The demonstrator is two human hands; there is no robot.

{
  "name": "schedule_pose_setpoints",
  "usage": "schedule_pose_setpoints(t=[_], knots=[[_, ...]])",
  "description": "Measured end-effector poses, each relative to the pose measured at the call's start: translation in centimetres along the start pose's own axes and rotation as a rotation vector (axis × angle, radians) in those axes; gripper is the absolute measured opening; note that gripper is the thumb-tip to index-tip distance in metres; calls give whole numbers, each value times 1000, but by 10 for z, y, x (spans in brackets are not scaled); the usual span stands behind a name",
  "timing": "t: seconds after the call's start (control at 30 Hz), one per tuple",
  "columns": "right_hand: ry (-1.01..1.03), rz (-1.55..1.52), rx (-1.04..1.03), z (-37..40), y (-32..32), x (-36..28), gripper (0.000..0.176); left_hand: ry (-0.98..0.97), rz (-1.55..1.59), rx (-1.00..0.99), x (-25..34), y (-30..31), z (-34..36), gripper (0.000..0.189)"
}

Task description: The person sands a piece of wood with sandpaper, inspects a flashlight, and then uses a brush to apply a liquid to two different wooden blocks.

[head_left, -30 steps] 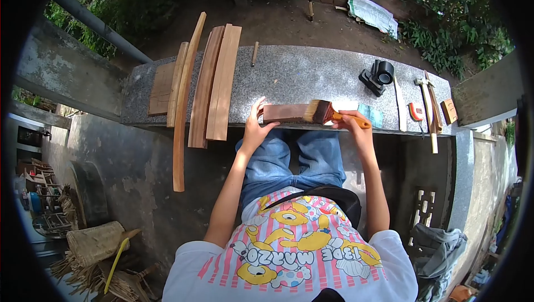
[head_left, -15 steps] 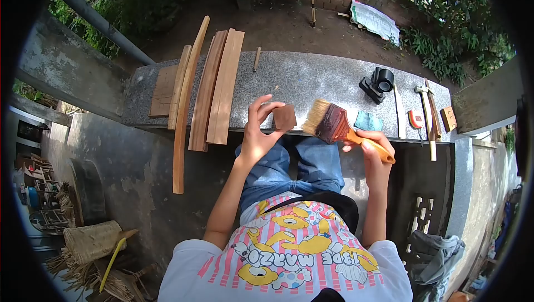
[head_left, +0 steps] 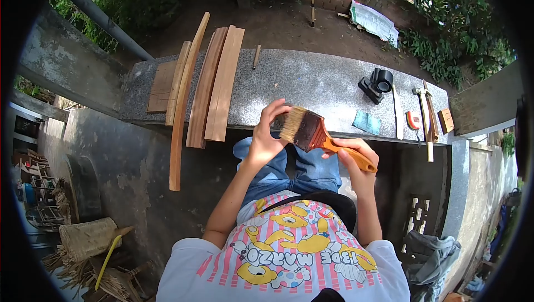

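My right hand [head_left: 357, 158] is wrapped round the orange handle of a wide paintbrush [head_left: 311, 132], whose pale bristles point left. Between the fingers and thumb of my left hand [head_left: 268, 135] is a small brown wooden block, now almost wholly hidden behind the bristles. The bristles overlap the block's place and lie close to my left fingertips; whether they touch it I cannot tell. Both hands are above my lap, at the near edge of the grey stone slab [head_left: 311, 76].
Long wooden strips [head_left: 225, 85] and a flat board [head_left: 161, 87] lie on the slab's left. To the right are a black clamp-like device [head_left: 378, 85], a blue cloth [head_left: 366, 122], a tape measure [head_left: 413, 119], a hammer [head_left: 425, 107] and a wood block [head_left: 445, 120].
My right hand has brought the brush leftward, so its bristles now cover the small block. My left hand has stayed nearly in place, still around the block.
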State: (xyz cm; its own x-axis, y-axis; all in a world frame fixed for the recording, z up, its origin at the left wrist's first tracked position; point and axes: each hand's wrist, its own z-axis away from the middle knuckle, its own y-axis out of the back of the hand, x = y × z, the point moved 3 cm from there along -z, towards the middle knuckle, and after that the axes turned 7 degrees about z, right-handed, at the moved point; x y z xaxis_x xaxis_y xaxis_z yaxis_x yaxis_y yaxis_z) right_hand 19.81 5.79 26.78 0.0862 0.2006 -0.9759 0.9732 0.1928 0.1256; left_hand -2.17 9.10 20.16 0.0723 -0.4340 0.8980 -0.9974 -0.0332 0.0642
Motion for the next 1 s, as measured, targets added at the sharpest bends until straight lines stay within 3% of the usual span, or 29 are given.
schedule_pose_setpoints(t=[0.07, 0.13, 0.27, 0.33, 0.47, 0.6, 0.67, 0.73, 0.8, 0.87, 0.93, 1.0], knots=[[-23, 114, -61, -4, -9, 6, 18, 29, -15, -13, 2, 1, 0, 76], [-19, -60, 11, -5, -1, 14, 19, -126, -220, -85, 6, 5, -1, 65], [-26, 180, 281, 6, 40, 15, 19, 8, -79, 51, -7, 18, 18, 60], [-47, 81, 356, 14, 59, 24, 20, 7, -142, 77, -7, 26, 31, 57], [-123, 53, 420, 32, 72, 36, 21, 202, 66, 204, -52, 41, 72, 51], [-144, -5, 408, 32, 69, 47, 22, 142, 47, 215, -77, 48, 73, 52], [-156, -40, 391, 28, 62, 48, 22, 5, -320, 84, -79, 48, 59, 50], [-151, -26, 356, 25, 56, 48, 23, -12, -314, 78, -94, 40, 43, 48], [-153, -28, 329, 24, 50, 51, 22, 68, -102, 104, -108, 35, 28, 44], [-160, -28, 288, 22, 45, 54, 21, 55, -111, 50, -117, 31, 22, 48], [-164, -26, 244, 18, 41, 56, 20, 76, 23, 138, -130, 27, 20, 59], [-194, -34, 198, 13, 36, 58, 18, 29, 13, 50, -127, 28, 18, 69]])
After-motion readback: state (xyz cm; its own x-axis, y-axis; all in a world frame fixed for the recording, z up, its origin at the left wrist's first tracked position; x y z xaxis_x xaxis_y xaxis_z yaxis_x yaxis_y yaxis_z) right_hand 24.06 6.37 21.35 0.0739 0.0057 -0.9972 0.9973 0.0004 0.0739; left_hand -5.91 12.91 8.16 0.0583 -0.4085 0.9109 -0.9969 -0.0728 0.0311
